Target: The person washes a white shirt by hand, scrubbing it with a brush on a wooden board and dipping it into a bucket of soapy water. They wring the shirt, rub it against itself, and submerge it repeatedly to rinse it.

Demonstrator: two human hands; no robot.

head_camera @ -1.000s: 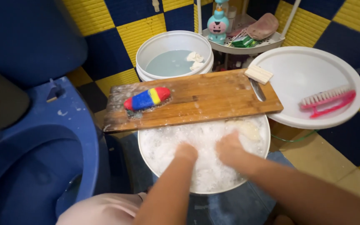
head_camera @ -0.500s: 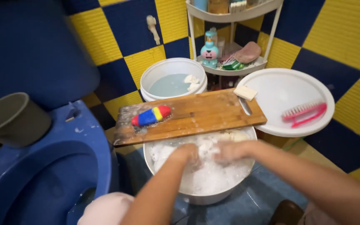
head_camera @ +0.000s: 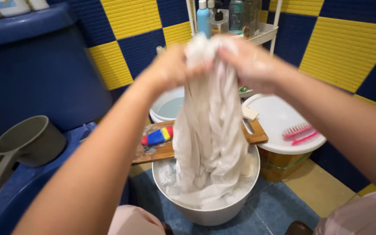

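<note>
Both hands hold up a wet white cloth (head_camera: pixel 209 135) by its top. My left hand (head_camera: pixel 172 67) grips the left part of the bunched top and my right hand (head_camera: pixel 249 63) grips the right part. The cloth hangs down into a white basin (head_camera: pixel 205 211) of soapy water, its lower end still in the suds. A wooden board (head_camera: pixel 164 150) lies across the basin's far rim, with a red, blue and yellow brush (head_camera: pixel 157 135) on its left part and a pale soap bar (head_camera: pixel 250 113) at its right end.
A white bucket of water (head_camera: pixel 166 109) stands behind the board. A large white lid or basin (head_camera: pixel 279 124) at right carries a pink brush (head_camera: pixel 299 131). A blue toilet (head_camera: pixel 31 78) with a grey scoop (head_camera: pixel 25 146) fills the left. A corner shelf holds bottles (head_camera: pixel 205 17).
Both hands rose out of the suds, lifting the white cloth high above the basin. The view tilted upward, showing more of the wall and shelf.
</note>
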